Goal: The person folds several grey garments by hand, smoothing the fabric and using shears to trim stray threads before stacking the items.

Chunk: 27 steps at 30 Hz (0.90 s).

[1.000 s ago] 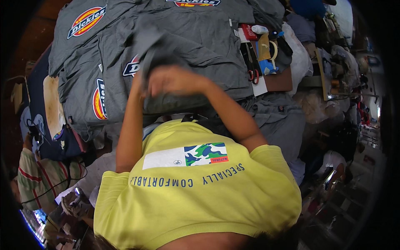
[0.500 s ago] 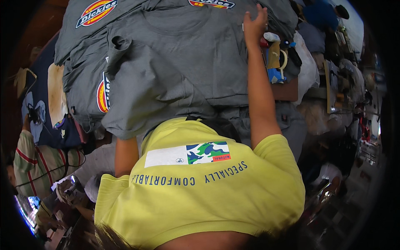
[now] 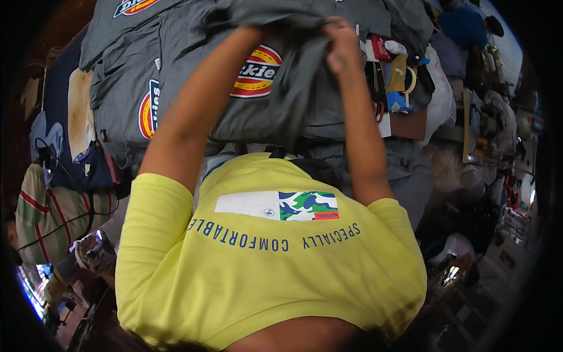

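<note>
A grey T-shirt (image 3: 311, 88) lies in front of me, its upper part raised and smeared by motion. At its upper right edge my right hand (image 3: 343, 47) is closed, with the cloth between its fingers. My left forearm (image 3: 199, 100) crosses over the shirts, and the left hand goes in under the raised cloth, which hides its fingers. Below that fold a round red, yellow and blue print (image 3: 258, 73) shows on grey fabric. More grey shirts (image 3: 117, 82) with similar prints are spread to the left and behind.
To the right, a tape roll (image 3: 409, 82), a red box (image 3: 379, 48), a white tube (image 3: 395, 48) and a red-handled tool (image 3: 380, 110) lie close to my right forearm. A person in striped clothing (image 3: 44, 211) is at the left, another in blue (image 3: 463, 28) far right.
My left hand has come up from low left beneath the shirt to the far side. My right hand has moved slightly left and closed on the T-shirt, whose cloth has lifted and shifted away.
</note>
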Each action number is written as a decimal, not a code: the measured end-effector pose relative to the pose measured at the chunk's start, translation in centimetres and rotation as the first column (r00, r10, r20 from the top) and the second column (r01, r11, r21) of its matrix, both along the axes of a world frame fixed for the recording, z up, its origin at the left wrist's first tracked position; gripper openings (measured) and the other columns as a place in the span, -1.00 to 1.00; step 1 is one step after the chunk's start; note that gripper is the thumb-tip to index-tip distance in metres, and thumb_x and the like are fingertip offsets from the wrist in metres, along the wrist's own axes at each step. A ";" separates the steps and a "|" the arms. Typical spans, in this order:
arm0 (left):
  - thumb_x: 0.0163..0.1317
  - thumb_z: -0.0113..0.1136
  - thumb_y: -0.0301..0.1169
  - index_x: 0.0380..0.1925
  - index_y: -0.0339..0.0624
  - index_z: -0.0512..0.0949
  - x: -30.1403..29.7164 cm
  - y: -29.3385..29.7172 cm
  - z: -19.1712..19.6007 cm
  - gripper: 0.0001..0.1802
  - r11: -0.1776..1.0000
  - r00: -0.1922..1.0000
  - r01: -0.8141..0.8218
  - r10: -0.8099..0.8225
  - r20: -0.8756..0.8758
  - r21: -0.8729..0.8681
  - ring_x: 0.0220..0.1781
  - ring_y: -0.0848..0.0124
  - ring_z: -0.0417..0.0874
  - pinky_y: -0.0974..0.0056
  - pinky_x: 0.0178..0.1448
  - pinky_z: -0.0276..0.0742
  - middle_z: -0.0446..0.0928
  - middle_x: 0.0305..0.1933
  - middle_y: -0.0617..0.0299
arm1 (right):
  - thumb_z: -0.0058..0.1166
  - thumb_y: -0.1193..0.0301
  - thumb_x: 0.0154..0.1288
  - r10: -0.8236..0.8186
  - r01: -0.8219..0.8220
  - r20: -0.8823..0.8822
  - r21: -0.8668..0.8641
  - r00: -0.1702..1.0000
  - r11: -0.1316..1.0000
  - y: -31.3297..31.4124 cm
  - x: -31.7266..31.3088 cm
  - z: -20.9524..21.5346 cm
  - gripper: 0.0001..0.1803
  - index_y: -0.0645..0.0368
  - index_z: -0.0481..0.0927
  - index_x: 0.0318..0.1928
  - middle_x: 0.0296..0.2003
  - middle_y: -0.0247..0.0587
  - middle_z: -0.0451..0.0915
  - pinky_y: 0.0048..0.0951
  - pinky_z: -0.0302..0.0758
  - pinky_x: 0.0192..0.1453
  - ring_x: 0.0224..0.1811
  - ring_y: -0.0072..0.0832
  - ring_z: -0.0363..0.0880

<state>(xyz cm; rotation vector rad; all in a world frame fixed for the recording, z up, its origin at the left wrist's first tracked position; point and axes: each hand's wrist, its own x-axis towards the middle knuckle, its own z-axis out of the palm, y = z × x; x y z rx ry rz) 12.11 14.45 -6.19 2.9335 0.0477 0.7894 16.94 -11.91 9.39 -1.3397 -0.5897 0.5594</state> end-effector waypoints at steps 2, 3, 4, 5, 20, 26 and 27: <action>0.01 0.16 -0.40 -0.03 -0.06 0.43 0.2 -9.2 13.0 -0.56 0.986 0.811 0.019 0.082 -0.580 0.166 0.03 0.16 0.43 0.15 0.01 0.43 0.43 -0.03 0.14 | 0.09 0.54 -0.02 -0.439 0.486 -0.273 0.132 0.856 0.864 -4.4 5.5 -3.2 -0.62 0.15 0.37 -0.12 -0.39 -0.31 0.46 -0.52 0.35 -0.28 -0.41 -0.56 0.38; 0.02 0.17 -0.40 -0.01 -0.05 0.41 -1.3 -8.2 13.0 -0.55 0.989 0.907 0.108 -0.056 -0.418 0.101 0.07 0.17 0.40 0.15 0.06 0.41 0.40 0.00 0.13 | 0.08 0.53 0.00 -0.596 0.611 -0.301 -0.051 0.744 0.790 -5.5 6.2 -3.9 -0.55 0.17 0.28 -0.05 -0.28 -0.30 0.43 -0.51 0.34 -0.21 -0.35 -0.53 0.38; 0.03 0.16 -0.40 -0.01 -0.05 0.40 -3.3 -7.2 13.0 -0.55 0.985 0.916 0.158 -0.172 -0.362 -0.068 0.08 0.15 0.40 0.15 0.08 0.39 0.39 0.02 0.12 | 0.05 0.51 0.03 -0.646 0.638 -0.261 -0.127 0.718 0.760 -6.9 5.8 -4.2 -0.52 0.15 0.23 0.00 -0.24 -0.31 0.41 -0.51 0.35 -0.22 -0.32 -0.55 0.40; 0.04 0.16 -0.40 0.00 -0.05 0.40 -5.7 -6.4 13.0 -0.55 0.948 0.917 0.218 -0.281 -0.285 -0.232 0.08 0.14 0.40 0.15 0.11 0.37 0.38 0.03 0.11 | 0.04 0.48 0.09 -0.617 0.629 -0.226 -0.022 0.754 0.777 -7.7 4.1 -4.1 -0.64 0.15 0.31 -0.07 -0.34 -0.36 0.42 -0.60 0.35 -0.34 -0.41 -0.63 0.40; 0.17 0.11 -0.28 -0.24 -0.24 0.42 -26.3 -3.2 9.8 -0.72 0.414 0.957 -0.164 0.287 -0.043 -0.895 -0.20 0.49 0.37 0.45 -0.09 0.27 0.41 -0.26 0.27 | 0.21 0.30 0.02 0.385 -0.271 -0.008 -0.723 0.923 0.635 -9.2 -8.5 -5.3 -0.46 0.29 0.38 -0.01 -0.34 -0.17 0.53 -0.55 0.42 -0.55 -0.69 -0.58 0.43; 0.17 0.11 -0.25 -0.16 -0.25 0.42 -31.8 -5.3 14.1 -0.66 0.276 0.971 -0.206 0.181 -0.159 -0.939 -0.31 0.57 0.39 0.50 -0.15 0.30 0.43 -0.34 0.35 | 0.16 0.50 0.06 -0.048 -0.049 -0.235 -0.390 0.971 0.920 -20.5 -5.9 -0.3 -0.66 0.02 0.19 -0.51 -0.63 -0.53 0.18 -0.73 0.08 -0.70 -0.70 -0.75 0.21; 0.15 0.14 -0.22 -0.19 -0.27 0.44 -33.0 -6.3 15.0 -0.64 0.344 0.940 -0.341 0.136 -0.313 -0.875 -0.33 0.55 0.41 0.47 -0.18 0.33 0.45 -0.37 0.32 | 0.17 0.49 0.04 -0.078 -0.049 -0.237 -0.485 0.968 0.873 -23.0 -5.5 -0.5 -0.74 0.08 0.29 -0.46 -0.60 -0.50 0.28 -0.70 0.16 -0.65 -0.63 -0.75 0.26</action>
